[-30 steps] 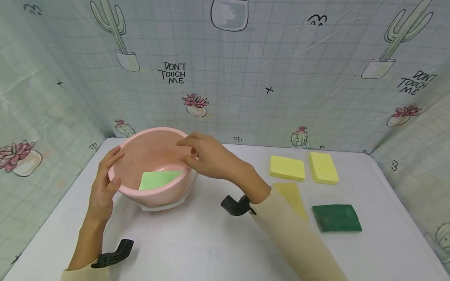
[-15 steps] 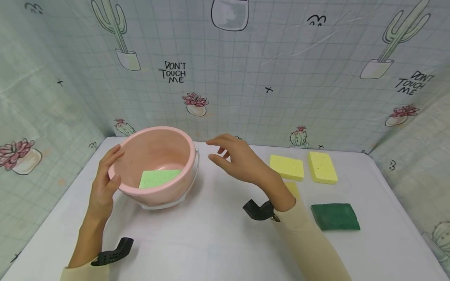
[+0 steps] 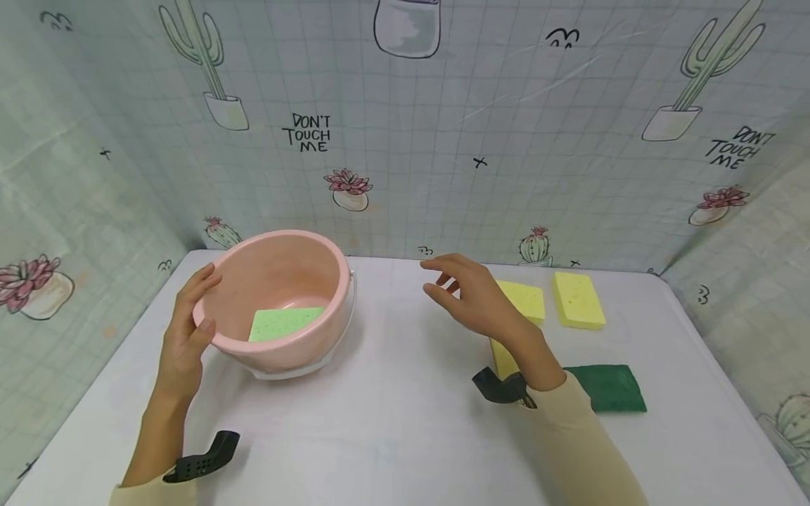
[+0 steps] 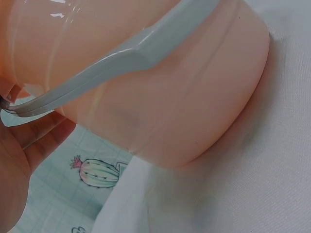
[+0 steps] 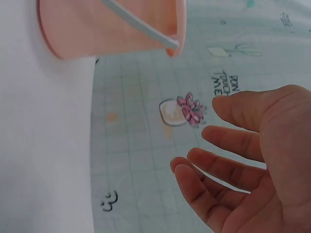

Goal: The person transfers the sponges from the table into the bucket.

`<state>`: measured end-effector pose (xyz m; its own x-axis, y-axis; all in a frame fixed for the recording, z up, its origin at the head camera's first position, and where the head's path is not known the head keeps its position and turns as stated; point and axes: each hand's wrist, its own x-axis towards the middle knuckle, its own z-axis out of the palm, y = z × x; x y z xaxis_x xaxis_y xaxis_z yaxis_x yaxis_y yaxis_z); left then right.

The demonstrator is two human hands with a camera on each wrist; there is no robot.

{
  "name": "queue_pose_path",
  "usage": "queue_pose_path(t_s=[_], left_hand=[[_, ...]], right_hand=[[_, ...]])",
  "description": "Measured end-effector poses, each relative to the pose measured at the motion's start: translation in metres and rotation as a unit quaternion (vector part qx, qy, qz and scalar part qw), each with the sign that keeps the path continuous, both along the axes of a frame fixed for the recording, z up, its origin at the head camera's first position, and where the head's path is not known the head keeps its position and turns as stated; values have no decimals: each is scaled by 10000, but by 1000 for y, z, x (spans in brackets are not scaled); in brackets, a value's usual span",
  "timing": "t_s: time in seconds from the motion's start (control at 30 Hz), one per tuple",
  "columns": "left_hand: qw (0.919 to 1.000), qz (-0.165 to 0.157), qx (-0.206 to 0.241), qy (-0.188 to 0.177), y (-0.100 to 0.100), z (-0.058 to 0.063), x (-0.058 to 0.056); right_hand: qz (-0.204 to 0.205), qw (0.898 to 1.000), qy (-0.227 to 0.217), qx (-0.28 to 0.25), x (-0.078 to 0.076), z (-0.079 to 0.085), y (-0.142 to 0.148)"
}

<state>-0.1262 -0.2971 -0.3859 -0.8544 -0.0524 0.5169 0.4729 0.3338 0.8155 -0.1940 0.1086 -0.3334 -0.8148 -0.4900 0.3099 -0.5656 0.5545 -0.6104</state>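
At the left of the table a pink bucket (image 3: 278, 358) stands upright, its white handle (image 4: 146, 46) hanging down the near side. My left hand (image 3: 182, 348) grips the bucket's left rim, the thumb over the edge and the fingers along the outside. A light green sponge (image 3: 285, 323) lies in the bottom of the bucket. My right hand (image 3: 474, 295) hovers over the table to the right, fingers loosely bent and nothing in them, as the right wrist view also shows. It is nearest to a yellow sponge (image 3: 528, 301), which it partly covers.
Another yellow sponge (image 3: 579, 301) lies at the back right. A third yellow sponge (image 3: 503, 358) is partly hidden under the right forearm, and a dark green sponge (image 3: 614, 388) is overlapped by the sleeve. A patterned curtain (image 3: 405, 140) rises behind the white table (image 3: 380, 436).
My right hand has moved away from the bucket's right rim toward the yellow sponges on the right. The left hand, bucket and green sponge stay where they were.
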Motion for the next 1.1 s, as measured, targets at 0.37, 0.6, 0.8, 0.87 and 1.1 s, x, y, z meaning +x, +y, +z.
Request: queue_pose_path(t_s=[0.37, 0.6, 0.8, 0.87, 1.1], left_hand=[[10000, -16, -16, 36, 0, 0, 1], [9998, 74, -13, -174, 0, 1, 1], [9999, 63, -75, -110, 3, 2, 1], [9998, 103, -108, -137, 3, 3, 3], [9998, 138, -35, -138, 3, 0, 2]], right_hand=[[-466, 9989, -97, -31, 2, -23, 41], [-872, 9960, -155, -86, 5, -40, 73], [-1192, 9927, -16, -194, 4, -57, 99], [-1240, 9921, 12, -208, 1, -61, 103], [-1559, 9877, -64, -136, -4, -72, 124]])
